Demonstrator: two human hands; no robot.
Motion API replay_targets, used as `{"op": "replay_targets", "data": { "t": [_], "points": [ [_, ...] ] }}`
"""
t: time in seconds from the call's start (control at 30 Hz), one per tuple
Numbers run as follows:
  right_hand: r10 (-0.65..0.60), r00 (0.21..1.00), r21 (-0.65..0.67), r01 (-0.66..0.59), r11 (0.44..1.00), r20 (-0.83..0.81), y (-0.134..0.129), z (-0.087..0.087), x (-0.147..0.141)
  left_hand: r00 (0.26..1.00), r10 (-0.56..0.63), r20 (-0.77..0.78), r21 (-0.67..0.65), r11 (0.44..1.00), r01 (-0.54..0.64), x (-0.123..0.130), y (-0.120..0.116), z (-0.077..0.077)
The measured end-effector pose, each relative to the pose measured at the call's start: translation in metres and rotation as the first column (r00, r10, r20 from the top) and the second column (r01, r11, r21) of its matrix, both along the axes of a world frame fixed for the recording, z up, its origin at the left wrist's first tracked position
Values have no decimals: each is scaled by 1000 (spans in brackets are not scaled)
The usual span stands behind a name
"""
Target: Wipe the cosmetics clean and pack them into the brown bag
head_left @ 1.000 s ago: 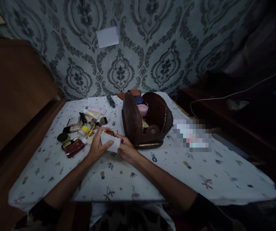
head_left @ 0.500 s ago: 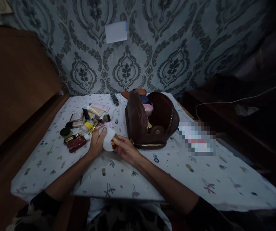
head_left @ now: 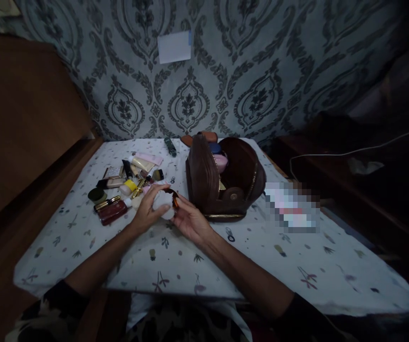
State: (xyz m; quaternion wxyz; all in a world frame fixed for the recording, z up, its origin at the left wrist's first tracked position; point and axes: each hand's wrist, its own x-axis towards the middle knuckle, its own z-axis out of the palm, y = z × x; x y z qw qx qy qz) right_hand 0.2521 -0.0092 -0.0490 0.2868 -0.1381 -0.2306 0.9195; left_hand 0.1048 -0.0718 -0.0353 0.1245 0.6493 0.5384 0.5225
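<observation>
My left hand (head_left: 146, 213) is closed round a white, rounded, soft-looking pad (head_left: 162, 204), the thumb lying across its face. At the pad's right edge, my right hand (head_left: 192, 221) pinches a shiny amber-brown piece (head_left: 175, 201) with a jagged dark edge; its kind is unclear. Both hands are close together above the table, just in front of a brown handbag (head_left: 204, 185). The bag stands unzipped and wide open, with a pink pouch (head_left: 220, 163) and a dark blue item (head_left: 214, 148) inside.
Left of my hands lie several cosmetics, among them a dark red bottle (head_left: 112, 212), a cream tube (head_left: 142, 164) and a round dark jar (head_left: 97, 195). A dark green item (head_left: 170, 147) lies near the wall. A blurred-out packet (head_left: 293, 207) is right of the bag on the patterned tablecloth (head_left: 247, 266).
The white pad has turned in my left hand, whose thumb now lies lower across it. My right hand has rolled palm-up, and the amber-brown piece shows a dark, jagged upper edge.
</observation>
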Motion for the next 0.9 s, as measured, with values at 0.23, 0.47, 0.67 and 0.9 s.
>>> {"op": "replay_targets", "data": {
  "t": [0.23, 0.47, 0.67, 0.9],
  "points": [
    [23, 1000, -79, -22, 997, 16, 2, -3, 0, 983, 80, -162, 90, 994, -66, 0, 0, -4],
    [84, 996, -69, -82, 994, 34, 1, 0, 2, 983, 119, -139, 47, 992, -114, 4, -6, -2],
    [155, 984, 6, -157, 988, 84, -1, 1, 3, 987, 162, -6, 17, 987, -162, 6, -8, 3],
    [124, 988, 67, -130, 989, 94, -2, 0, 2, 976, 99, 193, -92, 992, -83, 3, -4, 3]
  ]
}}
